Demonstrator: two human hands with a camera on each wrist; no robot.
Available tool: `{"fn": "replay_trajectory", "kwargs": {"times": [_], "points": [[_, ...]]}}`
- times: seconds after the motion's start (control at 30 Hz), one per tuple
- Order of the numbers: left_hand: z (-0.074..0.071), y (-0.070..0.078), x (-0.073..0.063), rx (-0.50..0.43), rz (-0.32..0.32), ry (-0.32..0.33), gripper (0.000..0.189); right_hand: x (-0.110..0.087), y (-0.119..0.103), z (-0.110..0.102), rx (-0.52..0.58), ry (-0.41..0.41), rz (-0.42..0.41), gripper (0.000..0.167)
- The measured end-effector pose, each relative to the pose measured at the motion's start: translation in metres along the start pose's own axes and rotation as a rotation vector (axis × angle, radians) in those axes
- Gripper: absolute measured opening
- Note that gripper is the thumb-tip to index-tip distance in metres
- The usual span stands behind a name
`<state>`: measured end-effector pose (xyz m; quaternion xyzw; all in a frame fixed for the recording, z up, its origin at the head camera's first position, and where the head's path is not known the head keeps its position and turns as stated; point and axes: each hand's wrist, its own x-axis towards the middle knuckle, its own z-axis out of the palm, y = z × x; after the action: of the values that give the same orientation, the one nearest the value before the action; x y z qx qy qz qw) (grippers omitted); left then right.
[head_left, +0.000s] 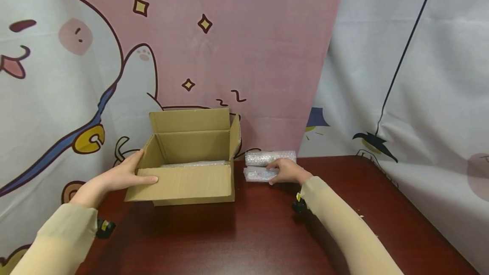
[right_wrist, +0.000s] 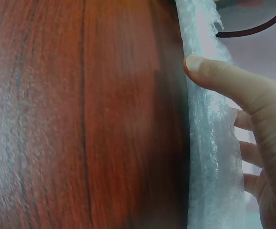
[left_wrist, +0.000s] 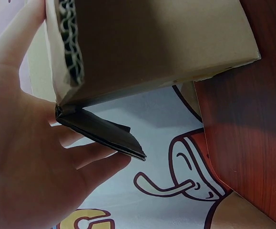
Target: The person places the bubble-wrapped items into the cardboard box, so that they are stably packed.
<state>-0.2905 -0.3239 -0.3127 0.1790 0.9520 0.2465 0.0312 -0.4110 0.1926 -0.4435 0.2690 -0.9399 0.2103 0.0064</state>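
Near the back edge of the bench [head_left: 263, 228], toward its left side, stands a cardboard box [head_left: 192, 145], flaps spread; the front flap [head_left: 198, 183] sticks out toward the bench's near edge. Clear wrap [head_left: 195, 164] shows inside, mostly hidden behind that flap. Left hand [head_left: 122, 175] at the box's front-left corner: thumb over the front flap, fingers round behind the side cardboard, grip narrowed onto the corner. Just right of the box, two bubble-wrap packs lie lengthwise along the bench's back edge, far pack [head_left: 270, 157] behind, near pack [head_left: 254, 175] in front. Right hand [head_left: 286, 171] has the near pack by its right part: thumb on the near side, fingers on the far side, grip spread to the pack's width. Far fingertips partly covered, so hard to say how firm the hold is. Printed cloth [head_left: 248, 46] hangs behind the bench.
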Motion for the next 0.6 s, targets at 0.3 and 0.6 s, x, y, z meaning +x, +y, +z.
{"fn": "replay_trajectory", "kwargs": {"times": [0.3, 0.6], "points": [[0.0, 0.0, -0.001, 0.001, -0.008, -0.003, 0.115, -0.003, 0.003, -0.016, 0.082, 0.006, -0.016, 0.052], [0.0, 0.0, -0.001, 0.001, -0.004, -0.001, 0.115, -0.003, -0.006, -0.054, 0.075, 0.012, 0.023, 0.051]]}}
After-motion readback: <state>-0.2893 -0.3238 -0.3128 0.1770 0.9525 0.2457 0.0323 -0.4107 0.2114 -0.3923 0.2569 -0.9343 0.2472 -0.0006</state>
